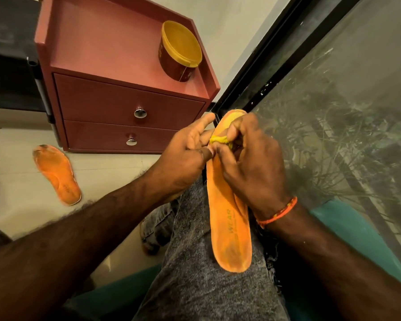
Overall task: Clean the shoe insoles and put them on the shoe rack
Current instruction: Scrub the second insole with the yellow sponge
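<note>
An orange insole (229, 228) lies lengthwise on my grey-trousered thigh, heel end toward me. My left hand (185, 158) holds its left edge near the toe end, thumb against the side. My right hand (250, 163) pinches a small bunched yellow cloth (219, 140) against the insole's upper surface near the toe. A second orange insole (57, 174), dirty at its toe, lies on the pale floor to the left, apart from both hands.
A reddish two-drawer cabinet (130, 105) stands ahead, with a yellow-lidded tub (180, 50) on its top tray. A black-framed glass window (333, 112) runs along the right. A teal seat edge (347, 230) shows beside my leg. A dark object sits at upper left.
</note>
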